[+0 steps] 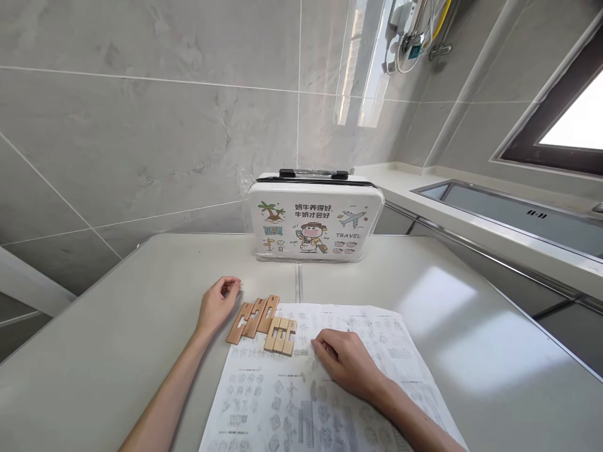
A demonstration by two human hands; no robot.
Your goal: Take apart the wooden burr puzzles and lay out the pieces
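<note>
My left hand (220, 302) rests on the table just left of the wooden pieces, its fingers curled in and nothing showing in them. My right hand (346, 361) lies over the printed sheet, right of the pieces and apart from them. Its fingers are also curled, with no object visible there. Between the hands, three reddish-brown wooden slats (254, 318) with cut-outs and printed marks lie side by side, slanted. Several paler wooden pieces (281, 336) with notches sit together against their lower right. The large printed sheet (264, 411), full of small diagrams, lies partly under the pieces.
A white carry case (320, 213) with cartoon prints and a black handle (313, 174) stands at the table's back, wrapped in clear plastic. The white table (471, 289) has a seam down its middle. At right are a counter (391, 182) and a sink (513, 210).
</note>
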